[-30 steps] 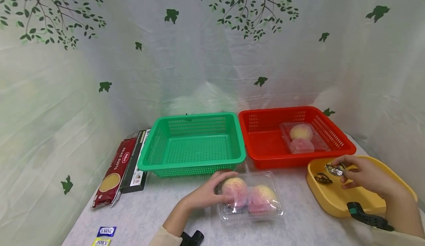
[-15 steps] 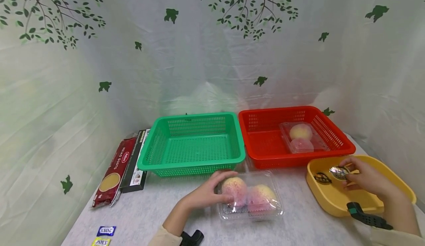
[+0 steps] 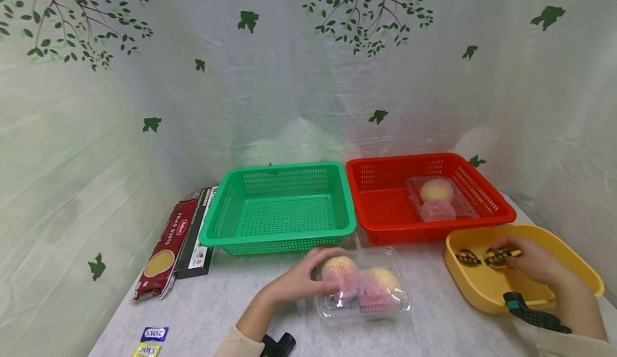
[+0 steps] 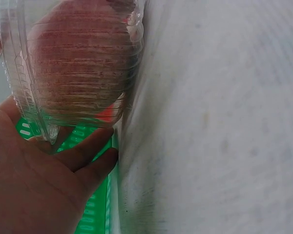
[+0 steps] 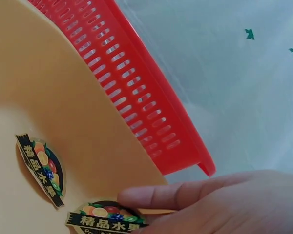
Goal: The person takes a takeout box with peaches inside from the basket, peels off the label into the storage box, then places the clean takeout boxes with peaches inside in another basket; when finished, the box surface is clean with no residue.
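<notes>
In the head view my left hand [image 3: 308,276] grips the left end of a clear plastic clamshell box [image 3: 400,306] with two pink-yellow peaches [image 3: 381,287] inside. Thumb in front, fingers behind, it spans the box. The left wrist view shows the fingers along the side of the box [image 4: 78,63]. Over the yellow tray [image 3: 477,295], my right hand [image 3: 535,260] pinches a black-and-gold fruit label [image 5: 107,222], printed side up. Its thumb is mostly out of frame in the right wrist view. A second, matching label [image 5: 41,165] lies in the tray, to the left.
A green basket [image 3: 289,242] stands behind the box. Beside it, a red basket [image 3: 385,234] holds another clamshell box [image 3: 463,207] with peaches. At left lie a red packet [image 3: 168,244], a black box [image 3: 195,263] and two small wrappers, blue [image 3: 154,334] and yellow [image 3: 147,350].
The label in my right hand has turned from its shiny side to its printed side and shifted slightly right and down. My left hand and the clamshell box have stayed put.
</notes>
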Motion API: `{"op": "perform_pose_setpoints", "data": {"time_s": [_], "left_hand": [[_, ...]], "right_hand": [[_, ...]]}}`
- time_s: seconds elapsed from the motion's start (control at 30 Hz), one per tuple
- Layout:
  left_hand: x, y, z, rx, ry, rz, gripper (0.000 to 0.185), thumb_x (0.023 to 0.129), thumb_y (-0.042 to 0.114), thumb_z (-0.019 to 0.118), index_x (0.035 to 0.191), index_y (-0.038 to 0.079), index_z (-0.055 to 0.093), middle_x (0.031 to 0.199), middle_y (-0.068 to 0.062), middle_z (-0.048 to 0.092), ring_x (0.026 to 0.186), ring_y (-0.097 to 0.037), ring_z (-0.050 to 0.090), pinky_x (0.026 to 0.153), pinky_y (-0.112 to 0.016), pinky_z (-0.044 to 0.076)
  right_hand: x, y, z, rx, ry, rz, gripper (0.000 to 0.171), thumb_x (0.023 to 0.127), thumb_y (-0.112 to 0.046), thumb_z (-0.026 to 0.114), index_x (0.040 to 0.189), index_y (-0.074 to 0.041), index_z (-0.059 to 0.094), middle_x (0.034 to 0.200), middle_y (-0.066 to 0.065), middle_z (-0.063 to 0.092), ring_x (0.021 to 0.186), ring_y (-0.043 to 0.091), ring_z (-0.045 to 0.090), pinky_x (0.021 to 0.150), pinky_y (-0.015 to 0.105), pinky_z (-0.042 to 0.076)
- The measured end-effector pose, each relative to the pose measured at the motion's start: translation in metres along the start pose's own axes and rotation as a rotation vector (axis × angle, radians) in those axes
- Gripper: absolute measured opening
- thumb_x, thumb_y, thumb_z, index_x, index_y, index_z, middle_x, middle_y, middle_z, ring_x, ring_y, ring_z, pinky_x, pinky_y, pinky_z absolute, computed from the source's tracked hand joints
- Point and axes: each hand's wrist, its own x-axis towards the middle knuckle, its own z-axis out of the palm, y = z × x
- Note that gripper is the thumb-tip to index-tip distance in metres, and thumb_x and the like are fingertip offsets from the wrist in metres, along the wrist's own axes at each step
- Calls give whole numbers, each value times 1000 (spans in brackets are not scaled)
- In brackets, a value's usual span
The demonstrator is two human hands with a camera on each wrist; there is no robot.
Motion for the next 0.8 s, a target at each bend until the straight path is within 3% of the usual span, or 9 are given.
{"op": "perform_pose_setpoints", "data": {"time_s": [0.1, 0.23, 0.3, 0.43, 0.5, 0.6, 0.7, 0.8], "left_hand": [[0, 0, 0, 2, -2, 3, 68, 89, 38, 73, 149, 39, 42, 148, -5, 37, 121, -23, 49, 96, -45, 45], [0, -1, 0, 0, -3, 2, 69, 88, 38, 74, 149, 39, 41, 148, -5, 38, 121, -23, 49, 96, -46, 45], [0, -1, 0, -4, -3, 2, 69, 88, 38, 74, 149, 38, 41, 147, -6, 38, 120, -24, 49, 95, -46, 46], [1, -1, 0, -9, -8, 3, 69, 88, 38, 74, 149, 40, 41, 148, -6, 37, 120, -23, 50, 95, -45, 46], [1, -2, -1, -20, -19, 4, 68, 89, 38, 73, 149, 40, 41, 147, -5, 38, 120, -21, 49, 95, -42, 46], [2, -7, -5, -82, -30, 27, 64, 94, 34, 68, 151, 30, 40, 150, -6, 40, 114, -17, 51, 93, -35, 47], [1, -13, -10, -169, -32, 43, 60, 98, 28, 64, 152, 19, 40, 152, -9, 42, 104, -14, 52, 90, -28, 48], [1, -18, -12, -212, -35, 41, 59, 99, 28, 63, 152, 18, 40, 155, -8, 42, 112, -15, 53, 92, -25, 47]], "right_hand": [[2, 2, 1, -34, 2, -9, 26, 85, 8, 58, 109, 2, 67, 110, 25, 67, 96, 29, 60, 77, 29, 49], [2, 1, 1, -50, -16, -4, 24, 90, 5, 57, 112, 5, 67, 112, 29, 66, 98, 39, 60, 80, 46, 54], [2, 1, 1, -36, -30, 11, 25, 93, 2, 56, 116, 8, 65, 113, 32, 64, 97, 40, 60, 76, 48, 55], [1, 1, 0, 4, -49, 42, 29, 97, -4, 54, 122, 11, 60, 116, 35, 61, 93, 35, 61, 68, 35, 54], [1, 1, 0, 4, -31, 46, 30, 98, -5, 53, 122, 12, 59, 117, 35, 61, 93, 37, 63, 69, 35, 55], [-1, 0, -2, -13, 4, 53, 32, 100, -9, 53, 124, 13, 57, 119, 38, 59, 97, 45, 63, 76, 47, 58], [-1, -3, -5, -20, 35, 61, 36, 101, -13, 53, 126, 13, 56, 122, 39, 57, 104, 51, 58, 85, 61, 53], [0, -8, -9, -19, 69, 62, 36, 102, -13, 53, 125, 14, 56, 123, 39, 58, 107, 53, 56, 87, 63, 51]]}}
